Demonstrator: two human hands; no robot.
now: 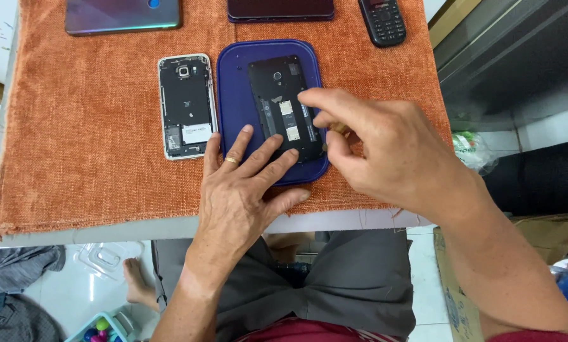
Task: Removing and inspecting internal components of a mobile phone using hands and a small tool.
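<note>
Disassembly looks partway: the black phone with its back cover off (284,104) lies inner side up on the blue rounded tray (236,95) at twelve o'clock. Left hand (239,190) presses flat, fingers spread, on its lower edge; right hand (385,152) pinches a small yellowish piece (338,128) at its three o'clock side.

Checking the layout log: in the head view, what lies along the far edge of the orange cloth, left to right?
Iridescent phone back → dark phone → black keypad phone.
</note>
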